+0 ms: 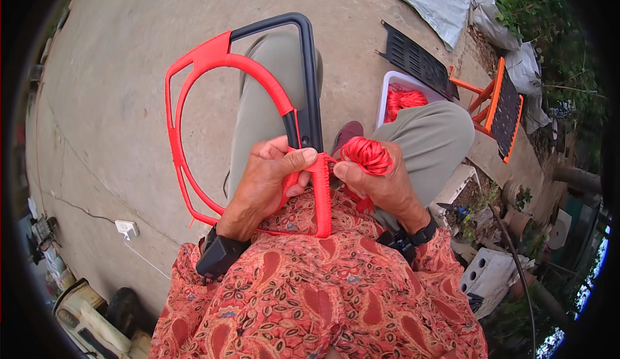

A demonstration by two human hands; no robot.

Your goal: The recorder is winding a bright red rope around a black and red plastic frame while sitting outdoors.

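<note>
Head view. The frame (309,81), part bare black, part red-wrapped, spanned left of centre to mid-picture. Left hand (261,172) pinched it at picture centre, thumb on the red wrap (321,197). Right hand (387,181), just to the right, was closed round a cord bundle (367,155); 2 hands near, apart. Frame looked stiff, fairly light; black stretch probably slippery, wrapped bar the better hold. Cord seemed soft, light, best gripped round its middle.
</note>
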